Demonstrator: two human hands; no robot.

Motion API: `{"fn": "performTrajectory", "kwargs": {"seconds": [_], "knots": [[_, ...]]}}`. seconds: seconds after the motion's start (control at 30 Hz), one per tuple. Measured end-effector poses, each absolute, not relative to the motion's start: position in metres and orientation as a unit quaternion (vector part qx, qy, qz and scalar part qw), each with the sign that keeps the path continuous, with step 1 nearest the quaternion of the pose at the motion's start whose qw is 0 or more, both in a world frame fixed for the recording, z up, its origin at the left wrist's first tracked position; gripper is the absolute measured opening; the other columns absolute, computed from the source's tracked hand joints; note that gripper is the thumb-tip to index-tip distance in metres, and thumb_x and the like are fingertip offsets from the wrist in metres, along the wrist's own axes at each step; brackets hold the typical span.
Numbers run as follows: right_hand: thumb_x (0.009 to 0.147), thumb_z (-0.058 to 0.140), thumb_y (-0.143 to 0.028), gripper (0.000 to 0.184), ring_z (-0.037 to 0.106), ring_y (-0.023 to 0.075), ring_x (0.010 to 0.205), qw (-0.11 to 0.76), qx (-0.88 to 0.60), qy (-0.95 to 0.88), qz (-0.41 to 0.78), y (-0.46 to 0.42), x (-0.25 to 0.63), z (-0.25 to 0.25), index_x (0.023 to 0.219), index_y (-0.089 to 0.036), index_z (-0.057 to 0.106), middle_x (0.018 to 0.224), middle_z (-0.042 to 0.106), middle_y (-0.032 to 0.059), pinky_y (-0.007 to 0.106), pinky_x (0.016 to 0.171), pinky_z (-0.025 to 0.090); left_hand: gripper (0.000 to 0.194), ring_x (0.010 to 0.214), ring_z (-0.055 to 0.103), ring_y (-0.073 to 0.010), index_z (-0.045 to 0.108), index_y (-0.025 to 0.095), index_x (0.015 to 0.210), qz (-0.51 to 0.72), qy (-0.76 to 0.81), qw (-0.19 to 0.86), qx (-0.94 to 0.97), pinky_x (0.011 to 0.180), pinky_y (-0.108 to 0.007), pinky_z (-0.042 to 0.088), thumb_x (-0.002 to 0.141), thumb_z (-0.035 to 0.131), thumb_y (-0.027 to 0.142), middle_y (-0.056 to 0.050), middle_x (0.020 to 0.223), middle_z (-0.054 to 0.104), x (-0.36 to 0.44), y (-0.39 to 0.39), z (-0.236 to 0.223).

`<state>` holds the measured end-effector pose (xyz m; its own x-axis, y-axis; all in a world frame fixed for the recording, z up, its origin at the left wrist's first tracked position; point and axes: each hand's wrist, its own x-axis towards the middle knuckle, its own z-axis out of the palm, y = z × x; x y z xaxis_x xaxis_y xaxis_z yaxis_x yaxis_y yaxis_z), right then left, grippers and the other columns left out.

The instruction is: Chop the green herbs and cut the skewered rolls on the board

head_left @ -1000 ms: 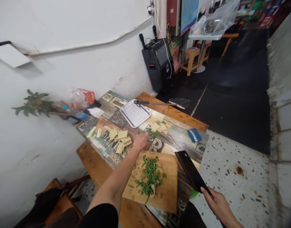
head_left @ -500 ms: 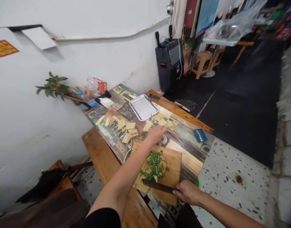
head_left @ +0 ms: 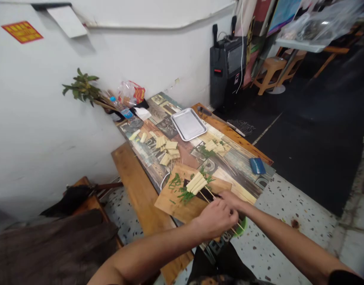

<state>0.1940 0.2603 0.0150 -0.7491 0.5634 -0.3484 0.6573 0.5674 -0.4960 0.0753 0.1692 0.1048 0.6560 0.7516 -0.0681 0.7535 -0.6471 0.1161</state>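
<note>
My left hand (head_left: 219, 217) is closed around two thin sticks of a skewer (head_left: 196, 183). Pale yellow ribbed pieces, like tofu skin, sit on the far ends of the sticks, over the board. Just beyond it, my right hand (head_left: 233, 200) is closed at the handle end of a dark-bladed knife (head_left: 206, 194); the handle itself is hidden. Under the skewer, the blade lies across the wooden cutting board (head_left: 184, 210). Chopped green leaves (head_left: 175, 181) are scattered on the board, some partly covered by the skewer.
More skewers (head_left: 170, 148) lie on the patterned table left of centre, others (head_left: 214, 146) with greens to the right. A metal tray (head_left: 189, 123) and blue box (head_left: 257, 165) are on the table. Wooden benches (head_left: 134, 182) flank it. A black speaker (head_left: 227, 71) stands by the wall.
My left hand has come back from the right-hand skewers and now holds one over the board. My right hand and the knife have shifted up the board, and the greens are spread differently.
</note>
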Motion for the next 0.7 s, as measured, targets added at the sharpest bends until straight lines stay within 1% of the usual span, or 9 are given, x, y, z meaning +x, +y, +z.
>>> {"fn": "performTrajectory", "kwargs": {"seconds": [0.1, 0.17, 0.23, 0.3, 0.4, 0.47, 0.53, 0.63, 0.7], "knots": [[0.098, 0.034, -0.044, 0.048, 0.060, 0.0158, 0.056, 0.134, 0.367, 0.819, -0.419, 0.270, 0.199, 0.018, 0.082, -0.015, 0.070, 0.063, 0.066, 0.0029, 0.025, 0.056, 0.046, 0.029, 0.082, 0.061, -0.0246, 0.057, 0.012, 0.118, -0.049, 0.434, 0.137, 0.889, 0.067, -0.035, 0.044, 0.092, 0.048, 0.022, -0.013, 0.086, 0.067, 0.085, 0.142, 0.070], [0.098, 0.029, -0.048, 0.053, 0.055, 0.0153, 0.047, 0.152, 0.414, 0.763, -0.472, 0.274, 0.202, 0.021, 0.084, -0.015, 0.067, 0.056, 0.061, 0.0026, 0.026, 0.051, 0.043, 0.026, 0.083, 0.062, -0.0256, 0.060, 0.012, 0.113, -0.070, 0.457, 0.186, 0.867, 0.067, -0.035, 0.045, 0.091, 0.048, 0.021, -0.013, 0.086, 0.067, 0.093, 0.135, 0.043], [0.098, 0.028, -0.048, 0.052, 0.057, 0.0174, 0.051, 0.133, 0.449, 0.757, -0.455, 0.276, 0.206, 0.025, 0.081, -0.016, 0.066, 0.057, 0.061, 0.0037, 0.028, 0.056, 0.045, 0.022, 0.086, 0.063, -0.0267, 0.063, 0.012, 0.106, -0.075, 0.482, 0.214, 0.846, 0.070, -0.036, 0.047, 0.091, 0.048, 0.019, -0.013, 0.087, 0.068, 0.100, 0.136, 0.019], [0.097, 0.031, -0.046, 0.048, 0.062, 0.0198, 0.065, 0.096, 0.455, 0.792, -0.395, 0.275, 0.210, 0.030, 0.077, -0.016, 0.064, 0.066, 0.065, 0.0064, 0.029, 0.065, 0.046, 0.022, 0.091, 0.063, -0.0267, 0.064, 0.011, 0.101, -0.061, 0.507, 0.221, 0.831, 0.074, -0.037, 0.048, 0.093, 0.045, 0.018, -0.013, 0.092, 0.068, 0.107, 0.140, 0.001], [0.098, 0.032, -0.045, 0.047, 0.064, 0.0209, 0.075, 0.079, 0.442, 0.831, -0.328, 0.266, 0.219, 0.037, 0.077, -0.017, 0.063, 0.075, 0.069, 0.0082, 0.029, 0.069, 0.043, 0.027, 0.106, 0.060, -0.0264, 0.061, 0.012, 0.115, 0.005, 0.553, 0.193, 0.811, 0.084, -0.037, 0.049, 0.095, 0.045, 0.020, -0.014, 0.110, 0.066, 0.108, 0.135, -0.012], [0.099, 0.030, -0.046, 0.047, 0.065, 0.0204, 0.076, 0.086, 0.427, 0.844, -0.312, 0.257, 0.224, 0.042, 0.081, -0.017, 0.064, 0.077, 0.070, 0.0078, 0.028, 0.069, 0.042, 0.039, 0.119, 0.054, -0.0272, 0.053, 0.015, 0.129, 0.074, 0.572, 0.179, 0.797, 0.093, -0.039, 0.047, 0.094, 0.053, 0.032, -0.014, 0.125, 0.061, 0.100, 0.122, -0.013], [0.100, 0.030, -0.044, 0.046, 0.066, 0.0197, 0.079, 0.090, 0.410, 0.855, -0.304, 0.246, 0.226, 0.048, 0.084, -0.018, 0.064, 0.081, 0.071, 0.0076, 0.027, 0.071, 0.042, 0.048, 0.123, 0.051, -0.0286, 0.053, 0.017, 0.130, 0.125, 0.636, 0.170, 0.742, 0.098, -0.042, 0.045, 0.090, 0.059, 0.044, -0.014, 0.130, 0.058, 0.086, 0.106, -0.013], [0.101, 0.029, -0.043, 0.046, 0.066, 0.0193, 0.080, 0.125, 0.390, 0.861, -0.302, 0.231, 0.222, 0.055, 0.085, -0.018, 0.065, 0.084, 0.071, 0.0077, 0.027, 0.071, 0.042, 0.051, 0.122, 0.051, -0.0326, 0.053, 0.011, 0.128, 0.129, 0.822, 0.124, 0.540, 0.101, -0.047, 0.043, 0.090, 0.059, 0.045, -0.021, 0.132, 0.054, 0.059, 0.093, -0.015], [0.102, 0.029, -0.042, 0.046, 0.067, 0.0197, 0.082, 0.153, 0.383, 0.862, -0.295, 0.224, 0.216, 0.057, 0.085, -0.018, 0.065, 0.086, 0.072, 0.0086, 0.027, 0.071, 0.042, 0.056, 0.120, 0.052, -0.0338, 0.050, 0.004, 0.129, 0.108, 0.875, 0.130, 0.454, 0.101, -0.047, 0.043, 0.089, 0.061, 0.042, -0.025, 0.129, 0.054, 0.045, 0.095, -0.019]]}}
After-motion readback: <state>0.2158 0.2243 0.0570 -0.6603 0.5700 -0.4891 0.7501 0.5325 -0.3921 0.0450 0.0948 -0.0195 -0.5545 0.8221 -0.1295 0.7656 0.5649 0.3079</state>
